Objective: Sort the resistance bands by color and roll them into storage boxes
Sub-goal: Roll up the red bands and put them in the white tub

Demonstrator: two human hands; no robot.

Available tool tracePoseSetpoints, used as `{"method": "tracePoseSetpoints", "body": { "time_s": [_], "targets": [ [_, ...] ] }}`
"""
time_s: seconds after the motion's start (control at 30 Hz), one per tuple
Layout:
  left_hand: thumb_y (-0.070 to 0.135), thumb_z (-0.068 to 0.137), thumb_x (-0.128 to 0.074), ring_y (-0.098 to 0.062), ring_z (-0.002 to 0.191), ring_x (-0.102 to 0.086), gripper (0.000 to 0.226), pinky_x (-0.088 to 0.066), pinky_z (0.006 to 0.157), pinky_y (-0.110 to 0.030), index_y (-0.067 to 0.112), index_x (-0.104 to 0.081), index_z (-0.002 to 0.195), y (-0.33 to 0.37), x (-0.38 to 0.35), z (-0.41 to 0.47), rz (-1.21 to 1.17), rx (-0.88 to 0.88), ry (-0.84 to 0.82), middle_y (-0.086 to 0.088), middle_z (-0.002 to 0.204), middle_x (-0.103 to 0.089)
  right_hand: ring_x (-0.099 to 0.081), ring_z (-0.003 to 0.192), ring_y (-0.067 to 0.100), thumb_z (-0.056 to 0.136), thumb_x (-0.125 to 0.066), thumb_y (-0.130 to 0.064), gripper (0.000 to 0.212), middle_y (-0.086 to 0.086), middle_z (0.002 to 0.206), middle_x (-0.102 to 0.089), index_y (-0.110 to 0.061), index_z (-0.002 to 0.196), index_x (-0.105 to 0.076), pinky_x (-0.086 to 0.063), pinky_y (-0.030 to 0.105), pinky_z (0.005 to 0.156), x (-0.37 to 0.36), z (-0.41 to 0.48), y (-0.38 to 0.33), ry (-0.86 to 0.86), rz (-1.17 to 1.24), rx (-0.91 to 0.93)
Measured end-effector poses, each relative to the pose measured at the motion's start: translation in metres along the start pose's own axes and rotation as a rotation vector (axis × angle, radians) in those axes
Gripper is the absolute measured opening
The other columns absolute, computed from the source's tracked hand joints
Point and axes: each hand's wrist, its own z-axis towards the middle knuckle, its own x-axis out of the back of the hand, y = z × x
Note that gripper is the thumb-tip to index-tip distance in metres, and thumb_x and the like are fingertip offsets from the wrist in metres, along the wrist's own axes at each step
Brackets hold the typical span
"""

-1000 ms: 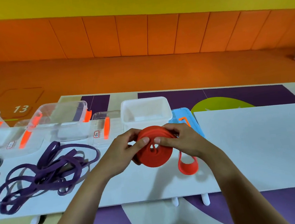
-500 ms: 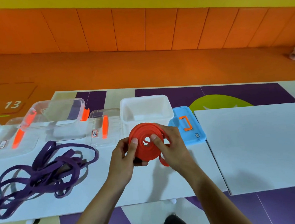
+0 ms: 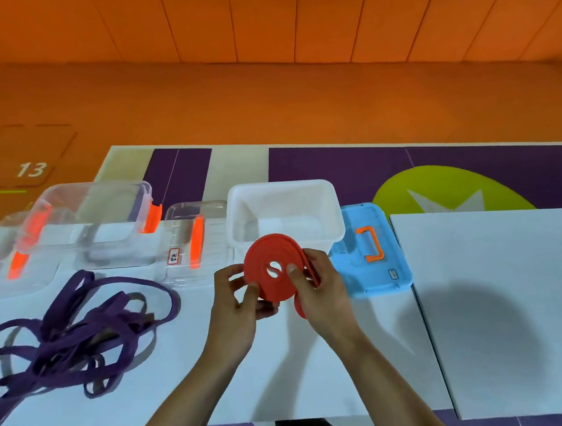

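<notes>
A red resistance band point(image 3: 266, 256), wound into a flat coil, is held above the white table point(image 3: 320, 362) just in front of the open white storage box point(image 3: 284, 209). My left hand point(image 3: 236, 305) grips the coil's lower left edge. My right hand point(image 3: 320, 287) pinches its right side, thumb near the centre hole. A short red loop end hangs below my right hand. A tangled pile of purple bands point(image 3: 69, 336) lies on the table to the left.
A blue lid with an orange handle point(image 3: 370, 256) lies right of the white box. A clear box point(image 3: 90, 222) and clear lids with orange clips point(image 3: 194, 244) stand left of it. A second white board point(image 3: 512, 311) adjoins on the right.
The loose red tail has been wound into the coil and is much shorter now. Both hands have lifted the coil closer to the white box.
</notes>
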Motion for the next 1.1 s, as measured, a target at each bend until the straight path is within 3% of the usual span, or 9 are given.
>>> {"method": "tracePoseSetpoints", "body": {
  "time_s": [0.1, 0.2, 0.27, 0.43, 0.57, 0.73, 0.83, 0.97, 1.1],
  "targets": [
    [0.001, 0.101, -0.049, -0.037, 0.076, -0.076, 0.026, -0.062, 0.084, -0.052, 0.018, -0.05, 0.122, 0.012, -0.015, 0.032, 0.009, 0.042, 0.004, -0.011, 0.12, -0.065, -0.059, 0.113, 0.005, 0.097, -0.066, -0.029, 0.025, -0.017, 0.127, -0.051, -0.04, 0.118, -0.059, -0.047, 0.016, 0.093, 0.002, 0.038, -0.002, -0.005, -0.016, -0.045],
    [0.007, 0.099, -0.054, -0.031, 0.085, -0.076, 0.027, -0.064, 0.078, -0.044, 0.02, -0.051, 0.123, 0.028, -0.031, 0.071, 0.161, 0.033, -0.021, -0.005, 0.13, -0.057, -0.058, 0.111, 0.013, 0.097, -0.063, -0.026, 0.031, -0.004, 0.125, -0.054, -0.027, 0.129, -0.061, -0.043, 0.013, 0.083, 0.007, 0.086, -0.003, -0.05, -0.101, -0.089],
    [0.015, 0.099, -0.058, -0.025, 0.095, -0.07, 0.029, -0.064, 0.073, -0.038, 0.025, -0.053, 0.125, 0.039, -0.041, 0.099, 0.324, 0.042, -0.025, -0.003, 0.135, -0.044, -0.057, 0.108, 0.016, 0.098, -0.061, -0.028, 0.035, 0.0, 0.123, -0.056, -0.022, 0.133, -0.06, -0.042, 0.02, 0.081, 0.007, 0.12, -0.004, -0.083, -0.142, -0.124],
    [0.037, 0.088, -0.05, -0.026, 0.108, -0.064, 0.042, -0.055, 0.095, -0.048, 0.018, -0.069, 0.12, 0.053, -0.058, 0.159, 0.574, 0.057, -0.082, -0.003, 0.121, -0.063, -0.06, 0.107, 0.022, 0.094, -0.065, -0.039, 0.037, 0.0, 0.116, -0.063, -0.021, 0.127, -0.062, -0.043, 0.03, 0.086, -0.002, 0.189, 0.007, -0.125, -0.249, -0.187],
    [0.016, 0.101, -0.049, -0.026, 0.104, -0.062, 0.033, -0.048, 0.086, -0.034, 0.012, -0.057, 0.132, 0.039, -0.066, 0.197, 0.62, 0.159, -0.054, -0.005, 0.116, -0.062, -0.056, 0.097, 0.019, 0.092, -0.067, -0.038, 0.044, -0.005, 0.109, -0.06, -0.024, 0.132, -0.056, -0.041, 0.027, 0.079, -0.006, 0.213, 0.015, -0.199, -0.327, -0.258],
    [0.014, 0.098, -0.051, -0.034, 0.109, -0.064, 0.034, -0.055, 0.097, -0.051, 0.011, -0.053, 0.132, 0.017, -0.067, 0.233, 0.598, 0.268, -0.036, -0.012, 0.122, -0.062, -0.054, 0.094, 0.018, 0.092, -0.066, -0.036, 0.046, -0.004, 0.109, -0.061, -0.023, 0.134, -0.054, -0.041, 0.027, 0.074, -0.011, 0.242, 0.023, -0.227, -0.397, -0.307],
    [0.015, 0.099, -0.051, -0.033, 0.109, -0.063, 0.03, -0.055, 0.096, -0.052, 0.01, -0.053, 0.128, 0.012, -0.07, 0.241, 0.591, 0.291, -0.029, -0.012, 0.119, -0.062, -0.055, 0.094, 0.019, 0.092, -0.063, -0.04, 0.049, 0.0, 0.116, -0.059, -0.023, 0.136, -0.05, -0.039, 0.023, 0.06, -0.015, 0.252, 0.025, -0.277, -0.427, -0.344],
    [0.016, 0.102, -0.048, -0.031, 0.108, -0.06, 0.03, -0.061, 0.086, -0.053, 0.008, -0.048, 0.131, 0.012, -0.075, 0.249, 0.552, 0.33, -0.021, -0.008, 0.121, -0.055, -0.057, 0.102, 0.023, 0.09, -0.063, -0.046, 0.055, 0.004, 0.124, -0.059, -0.022, 0.137, -0.048, -0.043, 0.033, 0.078, -0.021, 0.263, 0.029, -0.312, -0.462, -0.39],
    [0.017, 0.103, -0.049, -0.029, 0.106, -0.059, 0.031, -0.062, 0.081, -0.051, 0.007, -0.046, 0.133, 0.01, -0.076, 0.255, 0.566, 0.363, -0.022, -0.007, 0.122, -0.052, -0.056, 0.102, 0.025, 0.09, -0.063, -0.047, 0.055, 0.006, 0.126, -0.057, -0.022, 0.137, -0.047, -0.043, 0.034, 0.08, -0.026, 0.267, 0.034, -0.289, -0.455, -0.426]
  ]
}}
